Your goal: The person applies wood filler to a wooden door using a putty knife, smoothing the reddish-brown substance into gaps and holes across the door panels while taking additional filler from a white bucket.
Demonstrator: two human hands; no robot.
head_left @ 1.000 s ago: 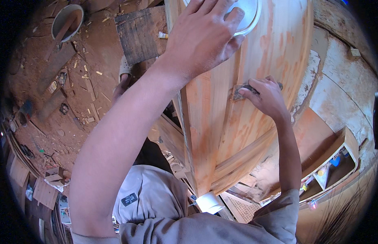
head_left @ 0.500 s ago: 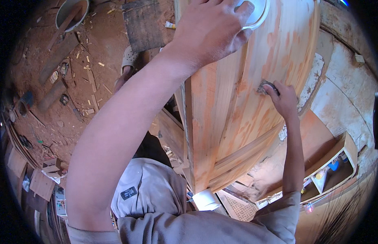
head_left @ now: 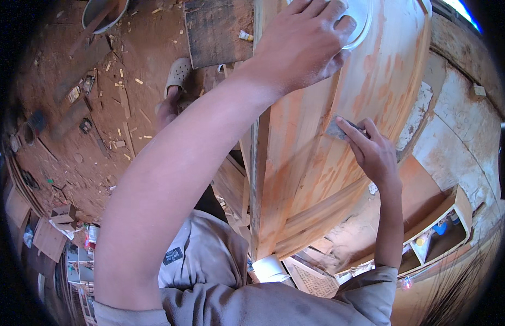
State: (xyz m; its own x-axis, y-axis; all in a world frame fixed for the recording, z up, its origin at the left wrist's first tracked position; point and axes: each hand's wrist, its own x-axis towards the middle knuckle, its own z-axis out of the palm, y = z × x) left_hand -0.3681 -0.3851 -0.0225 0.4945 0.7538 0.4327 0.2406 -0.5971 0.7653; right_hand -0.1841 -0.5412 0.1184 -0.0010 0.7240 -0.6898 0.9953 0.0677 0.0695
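My left hand (head_left: 301, 51) reaches across to the top of the view, its fingers curled around a round white plastic tub or lid (head_left: 361, 27); its underside and contents are partly hidden. Beneath both hands lies a large, pale wooden panel (head_left: 296, 157) of joined boards, blotched with orange-brown smears. My right hand (head_left: 376, 152) grips a flat grey scraper (head_left: 335, 130), fingers stretched along its blade. The blade's edge lies against the panel near a seam between boards.
A foot in a beige clog (head_left: 179, 73) stands on the dirt floor, left of the panel, among wood scraps. Near it lies a dark board (head_left: 214, 32). A bucket (head_left: 107, 22) is at upper left. An open wooden compartment (head_left: 440, 231) holds small items at lower right.
My right hand has drawn the scraper leftward and slightly down, and the blade now shows its flat face. My left hand still holds the white tub or lid; the whole view has shifted a little.
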